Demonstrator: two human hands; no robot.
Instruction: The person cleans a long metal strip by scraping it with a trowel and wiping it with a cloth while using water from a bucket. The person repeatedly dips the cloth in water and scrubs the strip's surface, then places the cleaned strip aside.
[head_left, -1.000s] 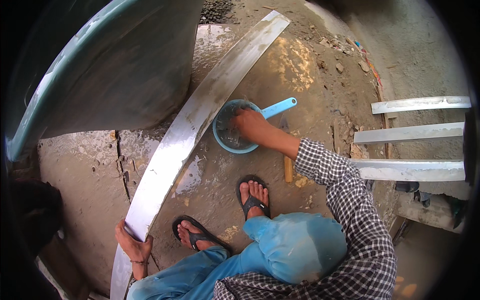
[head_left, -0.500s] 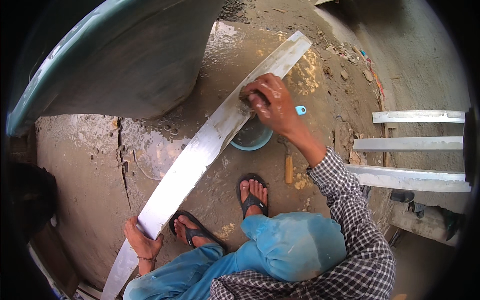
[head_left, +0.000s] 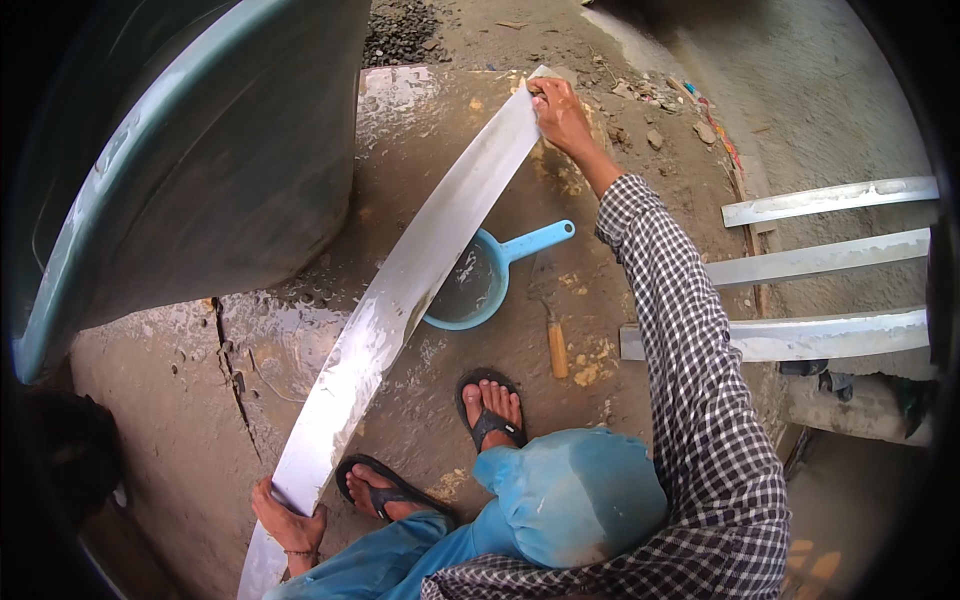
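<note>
A long, flat, silvery metal bar (head_left: 400, 275) slants from the lower left up to the far middle, wet and shiny near its lower part. My left hand (head_left: 288, 522) grips its near end, fingers wrapped round the edge. Near the far end, my right hand (head_left: 560, 112) presses closed fingers on the bar's face; what is under them is hidden. Beneath the bar's right edge sits a blue plastic dipper (head_left: 538, 241) with a handle, partly covered by the bar. A trowel with a wooden handle (head_left: 557, 348) lies right of it on the wet ground.
A big grey-green tub (head_left: 230, 150) fills the upper left. Three more metal bars (head_left: 830, 338) extend across the right side. Dark gravel (head_left: 400, 32) lies at the far side. My sandalled feet (head_left: 490, 408) stand beside the bar on muddy ground (head_left: 170, 400).
My right hand has moved up along the bar to its far end, leaving a cleaner, whiter surface behind. The dipper now shows more fully. My left hand keeps its grip.
</note>
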